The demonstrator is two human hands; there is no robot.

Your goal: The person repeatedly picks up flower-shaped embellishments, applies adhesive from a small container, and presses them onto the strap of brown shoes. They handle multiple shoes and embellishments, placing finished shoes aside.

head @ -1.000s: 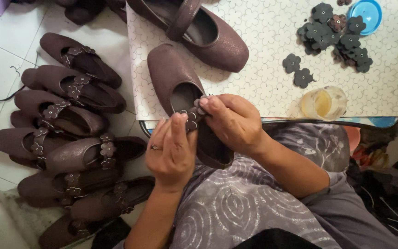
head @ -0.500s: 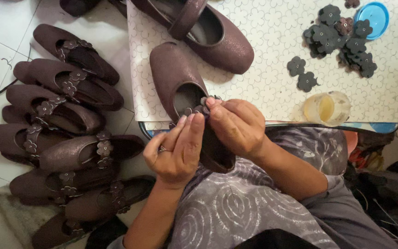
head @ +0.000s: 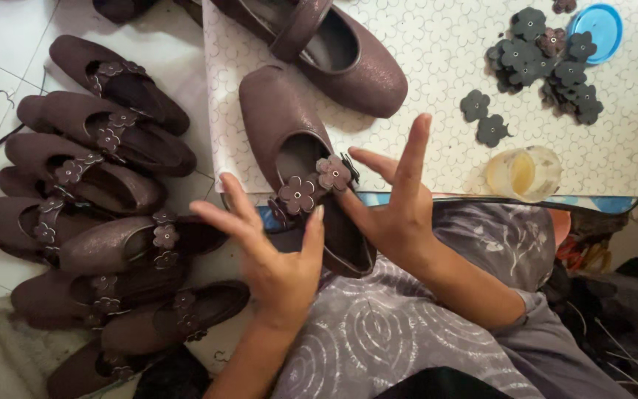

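Both hands, left hand (head: 275, 255) and right hand (head: 396, 214), splay wide, seemingly hiding the shoe (head: 297, 148) heel.

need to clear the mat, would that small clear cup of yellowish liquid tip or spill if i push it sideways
Probably risky. The clear cup looks open-topped, so its yellowish liquid could slop out if shoved. It seems small and light, so it may skid on the patterned mat rather than resist. It stands near the mat's front edge, so a push toward the lap could drop it; lifting seems safer.
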